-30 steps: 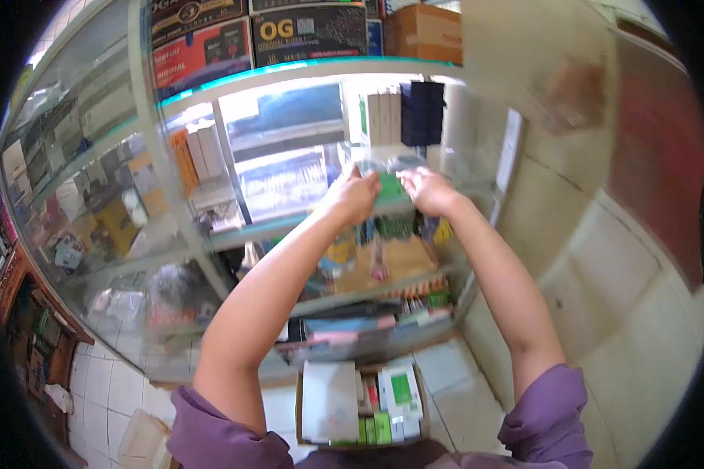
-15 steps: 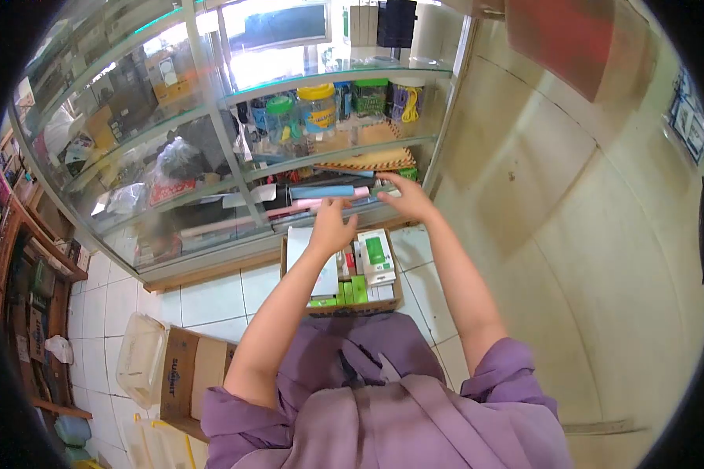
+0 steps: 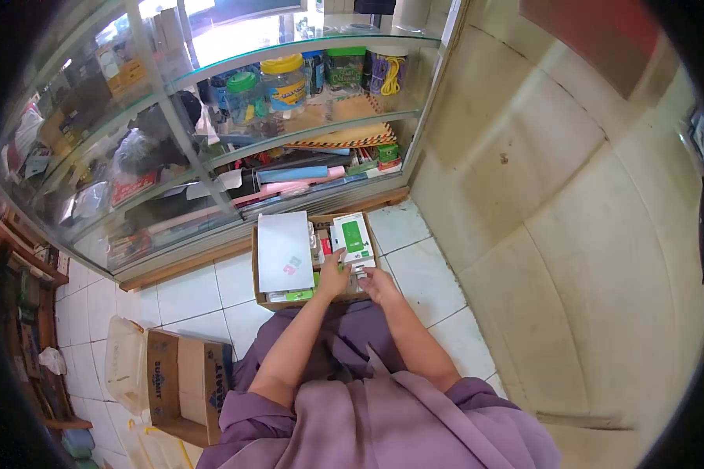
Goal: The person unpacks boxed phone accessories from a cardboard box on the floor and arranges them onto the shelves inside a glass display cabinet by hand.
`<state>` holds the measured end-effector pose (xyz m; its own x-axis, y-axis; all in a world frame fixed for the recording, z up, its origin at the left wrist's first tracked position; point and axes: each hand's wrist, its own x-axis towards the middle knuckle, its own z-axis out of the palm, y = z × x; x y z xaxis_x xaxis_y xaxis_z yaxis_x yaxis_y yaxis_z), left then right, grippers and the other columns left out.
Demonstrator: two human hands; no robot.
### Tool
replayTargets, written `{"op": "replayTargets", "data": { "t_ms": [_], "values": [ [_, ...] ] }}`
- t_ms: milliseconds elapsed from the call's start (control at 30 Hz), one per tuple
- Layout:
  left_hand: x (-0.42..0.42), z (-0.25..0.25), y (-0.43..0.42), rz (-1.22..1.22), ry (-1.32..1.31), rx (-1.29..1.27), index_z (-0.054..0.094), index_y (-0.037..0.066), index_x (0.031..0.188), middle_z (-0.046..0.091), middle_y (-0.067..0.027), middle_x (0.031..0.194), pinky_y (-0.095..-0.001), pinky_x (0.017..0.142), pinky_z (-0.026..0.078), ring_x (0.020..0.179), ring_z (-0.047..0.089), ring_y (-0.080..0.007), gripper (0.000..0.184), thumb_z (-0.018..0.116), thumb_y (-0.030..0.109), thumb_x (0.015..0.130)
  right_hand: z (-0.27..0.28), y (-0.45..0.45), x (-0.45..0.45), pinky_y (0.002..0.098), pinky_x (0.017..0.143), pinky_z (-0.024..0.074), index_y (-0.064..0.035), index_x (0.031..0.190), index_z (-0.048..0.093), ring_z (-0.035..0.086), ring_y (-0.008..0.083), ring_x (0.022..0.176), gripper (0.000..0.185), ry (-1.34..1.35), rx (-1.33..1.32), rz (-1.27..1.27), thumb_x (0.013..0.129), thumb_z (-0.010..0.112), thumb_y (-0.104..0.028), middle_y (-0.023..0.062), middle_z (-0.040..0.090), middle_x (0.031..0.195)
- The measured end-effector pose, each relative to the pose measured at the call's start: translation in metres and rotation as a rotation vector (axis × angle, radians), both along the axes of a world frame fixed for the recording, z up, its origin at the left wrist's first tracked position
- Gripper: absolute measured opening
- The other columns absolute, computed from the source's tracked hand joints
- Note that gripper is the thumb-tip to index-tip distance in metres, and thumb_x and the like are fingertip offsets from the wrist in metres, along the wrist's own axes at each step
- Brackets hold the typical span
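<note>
A cardboard box full of small packages stands on the floor before the cabinet. Inside it lie a large white flat box on the left and a white box with a green panel at the upper right. Over the box's front right part, my left hand has its fingers bent down among small green and white packages. My right hand is just to its right, fingers curled at the small white packages. What either hand grips, if anything, is too small and hidden to make out.
The glass cabinet holds jars, rolls and envelopes. An open cardboard box and a clear plastic container lie on the tiled floor at the left. A pale wall rises on the right.
Both hands have come down from the glass shelf, past the lower shelves, to the packed cardboard box. The view has tilted down toward the floor.
</note>
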<state>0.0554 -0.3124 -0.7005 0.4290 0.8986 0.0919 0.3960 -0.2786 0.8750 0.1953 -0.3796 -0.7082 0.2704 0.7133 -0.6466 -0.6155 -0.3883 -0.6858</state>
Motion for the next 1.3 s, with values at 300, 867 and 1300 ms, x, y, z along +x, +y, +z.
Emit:
{"op": "replayTargets", "data": {
  "t_ms": [300, 867, 1300],
  "values": [
    [0.011, -0.008, 0.011, -0.064, 0.106, -0.069, 0.042, 0.008, 0.142, 0.038, -0.0359, 0.135, -0.0433, 0.108, 0.035, 0.127, 0.040, -0.0476, 0.075, 0.060, -0.001, 0.070, -0.021, 0.023, -0.011, 0.0420, 0.096, 0.0384, -0.0077, 0.124, 0.051, 0.047, 0.0279, 0.110, 0.043, 0.341, 0.023, -0.207, 0.084, 0.065, -0.017, 0.0150, 0.046, 0.125],
    [0.024, 0.095, 0.032, 0.128, -0.292, 0.058, 0.055, 0.005, 0.112, 0.062, -0.0110, 0.110, -0.0301, 0.078, 0.050, 0.100, 0.061, -0.0198, 0.039, 0.074, 0.006, 0.078, 0.113, 0.039, -0.009, 0.0313, 0.090, 0.0438, 0.0004, 0.139, 0.037, 0.055, 0.0176, 0.106, 0.068, -0.457, 0.599, -0.089, 0.084, 0.072, -0.021, 0.0106, 0.055, 0.118],
    [0.031, 0.380, 0.079, 0.059, -0.626, 0.682, 0.048, 0.001, 0.124, 0.052, -0.0187, 0.125, -0.0373, 0.095, 0.051, 0.115, 0.056, -0.0329, 0.050, 0.056, -0.014, 0.077, 0.354, 0.136, 0.034, 0.0364, 0.107, 0.0352, -0.0028, 0.147, 0.028, 0.040, 0.0258, 0.131, 0.077, -0.971, 1.324, 0.027, 0.082, 0.070, -0.011, 0.0134, 0.034, 0.142]
  ]
}}
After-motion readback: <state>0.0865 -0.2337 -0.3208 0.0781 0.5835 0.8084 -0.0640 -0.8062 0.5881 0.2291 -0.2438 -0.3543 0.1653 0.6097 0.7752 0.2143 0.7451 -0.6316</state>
